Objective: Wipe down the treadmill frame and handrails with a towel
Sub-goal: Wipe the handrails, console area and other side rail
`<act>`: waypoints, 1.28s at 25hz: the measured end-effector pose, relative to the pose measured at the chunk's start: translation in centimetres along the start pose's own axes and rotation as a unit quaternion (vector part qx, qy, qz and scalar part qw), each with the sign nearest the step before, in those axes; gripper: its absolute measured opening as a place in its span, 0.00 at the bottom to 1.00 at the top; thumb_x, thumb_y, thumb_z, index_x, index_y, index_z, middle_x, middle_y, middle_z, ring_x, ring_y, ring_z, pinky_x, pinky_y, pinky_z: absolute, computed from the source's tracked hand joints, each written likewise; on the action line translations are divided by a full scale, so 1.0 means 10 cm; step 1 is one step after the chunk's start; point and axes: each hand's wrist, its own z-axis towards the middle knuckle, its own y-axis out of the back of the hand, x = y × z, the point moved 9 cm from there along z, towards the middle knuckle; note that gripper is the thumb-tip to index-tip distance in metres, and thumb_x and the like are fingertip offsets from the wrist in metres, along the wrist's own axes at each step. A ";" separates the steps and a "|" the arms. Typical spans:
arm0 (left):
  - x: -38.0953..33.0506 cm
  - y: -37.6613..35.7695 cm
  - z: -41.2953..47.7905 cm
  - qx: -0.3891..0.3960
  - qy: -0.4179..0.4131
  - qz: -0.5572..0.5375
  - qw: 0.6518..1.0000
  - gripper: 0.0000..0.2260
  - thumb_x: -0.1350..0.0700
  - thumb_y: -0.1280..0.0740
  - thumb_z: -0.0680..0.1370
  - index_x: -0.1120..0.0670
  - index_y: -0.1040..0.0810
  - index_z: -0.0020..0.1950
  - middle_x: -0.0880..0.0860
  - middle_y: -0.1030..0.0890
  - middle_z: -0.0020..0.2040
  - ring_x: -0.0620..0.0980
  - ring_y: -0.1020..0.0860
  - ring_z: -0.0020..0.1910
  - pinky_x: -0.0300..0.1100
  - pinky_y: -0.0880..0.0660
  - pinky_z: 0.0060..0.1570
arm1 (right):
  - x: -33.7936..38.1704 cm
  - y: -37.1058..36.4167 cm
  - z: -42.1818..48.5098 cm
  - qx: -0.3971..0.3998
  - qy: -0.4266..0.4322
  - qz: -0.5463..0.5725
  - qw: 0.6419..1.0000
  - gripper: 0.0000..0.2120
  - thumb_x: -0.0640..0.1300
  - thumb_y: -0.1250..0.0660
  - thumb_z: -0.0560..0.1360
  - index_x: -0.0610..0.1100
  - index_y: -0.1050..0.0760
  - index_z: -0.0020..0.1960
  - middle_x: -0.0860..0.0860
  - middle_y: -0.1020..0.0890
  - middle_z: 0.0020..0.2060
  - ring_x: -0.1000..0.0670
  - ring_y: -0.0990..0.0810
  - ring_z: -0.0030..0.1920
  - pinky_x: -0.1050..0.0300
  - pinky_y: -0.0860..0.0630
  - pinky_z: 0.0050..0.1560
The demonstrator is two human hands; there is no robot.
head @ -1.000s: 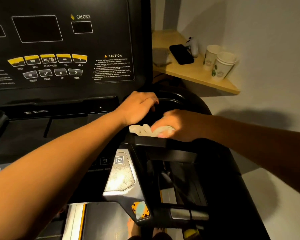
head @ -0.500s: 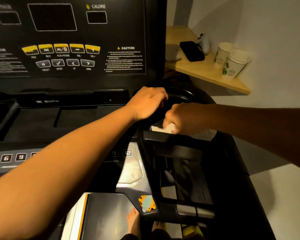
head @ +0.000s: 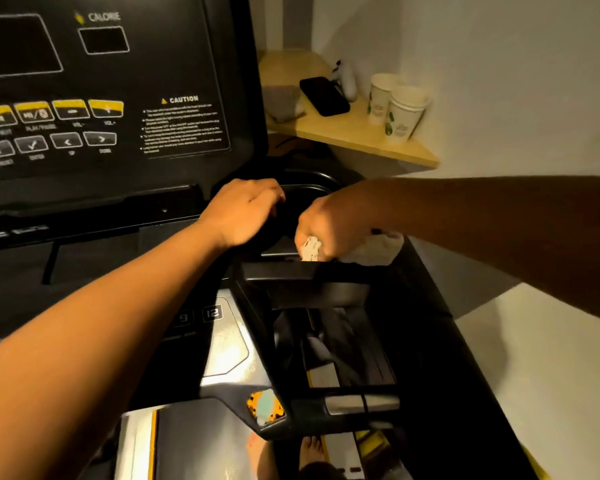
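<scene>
Your treadmill (head: 430, 358) fills most of the view, black frame, its belt deck far below. The console (head: 174, 64) stands upright at the upper left, with dark screens, a row of yellow buttons and a CAUTION label. A black handrail bar (head: 291, 271) runs across just right of the console, over an open gap in the frame. A wooden corner shelf (head: 361, 136) sits on the wall behind, well apart from both hands.

Your left hand (head: 243, 213) rests on the rim of the dark rounded recess (head: 305, 195) at the console's right corner, fingers bent over its edge and gripping it. Your right hand (head: 329, 226) is just beside it, balled in a fist round the white towel (head: 378, 249) and pressing it down on the top of the handrail bar. The towel pokes out at the knuckles and bunches under the wrist, touching the frame.

On the shelf: two paper cups (head: 404, 112) side by side by the wall, a black phone (head: 324, 96) lying flat, a white spray bottle (head: 347, 77) just behind it, and a grey cloth (head: 284, 102) at the console side. Your bare feet (head: 312, 448) show at the bottom edge.
</scene>
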 end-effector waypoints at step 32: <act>-1.19 -1.02 -0.35 0.200 -0.220 0.302 0.906 0.36 0.30 0.51 0.76 0.56 0.35 0.72 0.54 0.35 0.68 0.54 0.37 0.67 0.48 0.38 0.69 | -0.54 -1.14 -1.70 -0.425 -0.142 0.359 0.819 0.27 0.76 0.39 0.64 0.62 0.28 0.57 0.59 0.21 0.47 0.56 0.20 0.45 0.59 0.22 0.45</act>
